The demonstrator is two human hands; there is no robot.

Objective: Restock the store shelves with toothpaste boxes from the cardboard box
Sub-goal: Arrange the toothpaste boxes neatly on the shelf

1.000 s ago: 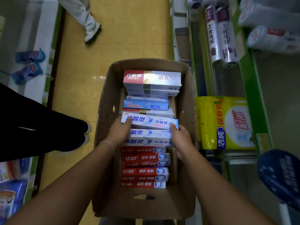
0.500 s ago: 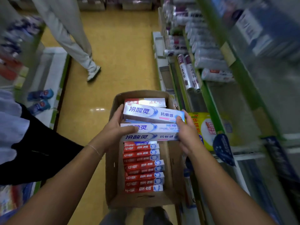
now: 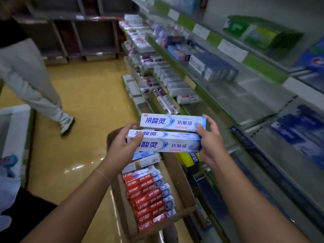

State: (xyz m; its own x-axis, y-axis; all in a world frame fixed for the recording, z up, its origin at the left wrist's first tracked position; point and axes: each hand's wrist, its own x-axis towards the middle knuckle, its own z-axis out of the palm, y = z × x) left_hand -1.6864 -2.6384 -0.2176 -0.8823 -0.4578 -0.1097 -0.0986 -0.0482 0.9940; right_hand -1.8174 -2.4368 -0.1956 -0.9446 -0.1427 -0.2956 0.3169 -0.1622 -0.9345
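Head view: the stack of white-and-blue toothpaste boxes (image 3: 168, 135), which lay inside the brown cardboard box (image 3: 182, 186) a second ago, is now lifted clear above it. The left hand (image 3: 122, 148) and the right hand (image 3: 210, 142) pinch its two ends with curled fingers. The green-edged store shelf (image 3: 228, 106) on the right is probably next.

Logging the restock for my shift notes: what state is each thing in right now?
White boxes: stacked, lifted above the carton, held at both ends.
Left hand: grips the stack's left end.
Right hand: grips the right end.
Carton: open, red boxes in a row inside.
Middle shelf: partly bare.
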